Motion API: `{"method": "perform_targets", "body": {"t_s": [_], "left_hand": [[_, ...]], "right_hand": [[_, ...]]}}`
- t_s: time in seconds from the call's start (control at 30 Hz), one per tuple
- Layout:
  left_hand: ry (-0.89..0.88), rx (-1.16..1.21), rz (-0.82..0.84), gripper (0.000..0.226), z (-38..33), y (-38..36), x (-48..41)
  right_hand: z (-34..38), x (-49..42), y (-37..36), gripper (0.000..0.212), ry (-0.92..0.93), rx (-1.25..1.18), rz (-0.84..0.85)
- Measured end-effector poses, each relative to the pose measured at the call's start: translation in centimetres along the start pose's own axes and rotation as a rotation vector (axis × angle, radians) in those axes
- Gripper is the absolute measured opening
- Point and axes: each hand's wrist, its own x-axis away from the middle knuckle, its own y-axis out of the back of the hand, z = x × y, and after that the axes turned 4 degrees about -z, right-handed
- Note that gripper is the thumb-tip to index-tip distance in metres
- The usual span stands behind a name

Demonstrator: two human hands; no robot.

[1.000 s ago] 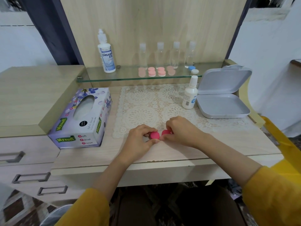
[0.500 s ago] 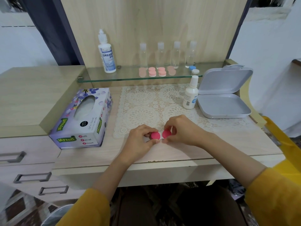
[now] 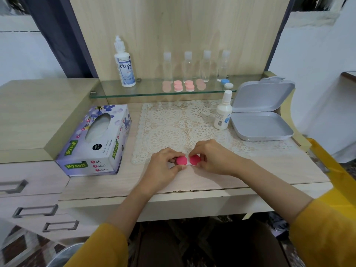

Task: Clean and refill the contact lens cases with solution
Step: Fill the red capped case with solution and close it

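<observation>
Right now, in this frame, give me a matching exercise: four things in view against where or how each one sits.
Things:
1. Dream Eye bottle
2. tissue box
3. grey tin
4. pink lens case

States:
a. pinched between left hand and right hand
b. lid open
c. upright on the glass shelf
d. left of the lace mat

Pairs: 1-c, 2-d, 3-b, 4-a

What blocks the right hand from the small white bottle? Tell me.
Nothing seen, so probably reachable: the lace mat between the right hand and the small white bottle lies bare. The hand must release the pink lens case.
</observation>
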Motion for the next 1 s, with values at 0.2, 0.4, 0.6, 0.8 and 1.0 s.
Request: {"method": "perform_targets", "body": {"t_s": [0.2,0.4,0.6,0.8,1.0], "left_hand": [[-0.037,-0.028,0.012,0.031,0.0,-0.1,0.0],[0.013,0.066,0.001,0.030,-0.1,0.6,-0.7],[0.030,-0.188,-0.069,0.026,1.7,2.1,-3.5],[0.055,-0.384,0.054,0.044,3.1,1.1,-5.4],[0.024,-0.402,0.026,0.047,3.8,0.2,-5.3]], "right_hand": [[0.1,0.1,0.2,0.024,-0.022,-0.005,0.029],[-0.1,0.1,1.0,0.020,-0.056,-0.029,0.052],[-1.3,-1.4,5.0,0.015,-0.128,-0.122,-0.178],[-3.4,-5.4,10.4,0.018,-0.199,-0.095,-0.515],[-8.0,-10.3,13.0,0.020,-0.427,0.059,-0.503]]}}
